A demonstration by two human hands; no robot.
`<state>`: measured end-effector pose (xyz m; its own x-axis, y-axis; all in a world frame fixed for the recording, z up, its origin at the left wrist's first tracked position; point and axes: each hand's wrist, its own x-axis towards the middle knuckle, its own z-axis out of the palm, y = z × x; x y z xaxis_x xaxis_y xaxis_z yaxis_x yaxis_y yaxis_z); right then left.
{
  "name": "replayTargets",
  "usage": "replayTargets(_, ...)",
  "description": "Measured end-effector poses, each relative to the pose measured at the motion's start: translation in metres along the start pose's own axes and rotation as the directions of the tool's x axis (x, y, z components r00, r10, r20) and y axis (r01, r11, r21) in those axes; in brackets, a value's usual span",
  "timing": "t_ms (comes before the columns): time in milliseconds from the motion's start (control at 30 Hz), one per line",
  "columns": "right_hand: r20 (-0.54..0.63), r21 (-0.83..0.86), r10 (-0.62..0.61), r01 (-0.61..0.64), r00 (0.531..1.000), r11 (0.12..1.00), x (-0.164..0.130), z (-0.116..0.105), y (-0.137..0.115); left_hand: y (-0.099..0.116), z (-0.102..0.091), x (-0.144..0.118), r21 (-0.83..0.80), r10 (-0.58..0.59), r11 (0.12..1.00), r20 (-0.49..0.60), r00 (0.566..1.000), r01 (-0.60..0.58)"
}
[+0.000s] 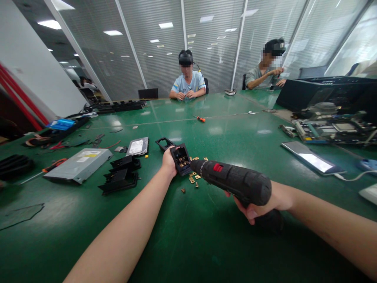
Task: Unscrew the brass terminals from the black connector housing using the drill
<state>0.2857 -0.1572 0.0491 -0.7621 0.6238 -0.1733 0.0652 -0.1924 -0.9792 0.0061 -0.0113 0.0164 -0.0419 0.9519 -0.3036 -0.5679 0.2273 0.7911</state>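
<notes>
The left hand (170, 163) grips a small black box (180, 151), tilted with its open side toward the drill (232, 179), near the middle of the green table (182, 239). The right hand (259, 210) is closed around the drill's handle. The drill's tip points to the box from the right; I cannot tell if it touches. Inside the box are some brass-coloured pieces, too small to tell exactly.

In my judgement, the bit could slip if it meets a screw at an angle, and then it could scratch the box or hurt the left fingers, which are close. A weak grip could let the box turn under the drill's force. The loose plates (191, 179) and screws (183, 190), lying just beside, could be scattered by a careless elbow or sleeve.
</notes>
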Motion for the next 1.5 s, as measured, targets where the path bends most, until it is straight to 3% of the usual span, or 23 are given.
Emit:
replayTargets(233,-0.024,-0.033,0.052,-0.052,0.998,0.998,-0.002,0.005,-0.001,0.0,0.0,-0.001,-0.005,-0.009,1.0,0.005,1.0,0.009)
replayTargets(767,-0.021,-0.063,0.047,-0.049,0.999,0.997,-0.002,0.008,-0.007,-0.001,-0.001,0.002,-0.002,0.012,1.0,0.003,1.0,-0.012)
replayTargets(1167,0.03,0.013,0.005,-0.006,1.0,1.0,0.001,-0.009,0.008,0.0,-0.003,0.004,-0.01,-0.005,1.0,-0.011,1.0,0.005)
replayTargets(1333,-0.106,-0.226,-0.037,0.012,0.994,0.974,-0.002,-0.002,-0.008,0.001,0.001,0.002,-0.014,0.012,1.0,-0.042,0.999,-0.012)
replayTargets(1433,-0.29,-0.393,-0.18,0.055,0.94,0.918,-0.004,0.01,-0.019,0.001,0.004,-0.001,-0.012,0.017,1.0,-0.056,0.998,-0.018)
replayTargets(1500,-0.335,-0.45,-0.276,0.104,0.901,0.887,-0.004,0.017,-0.023,0.001,0.004,-0.002,0.002,0.018,1.0,-0.048,0.999,-0.018)
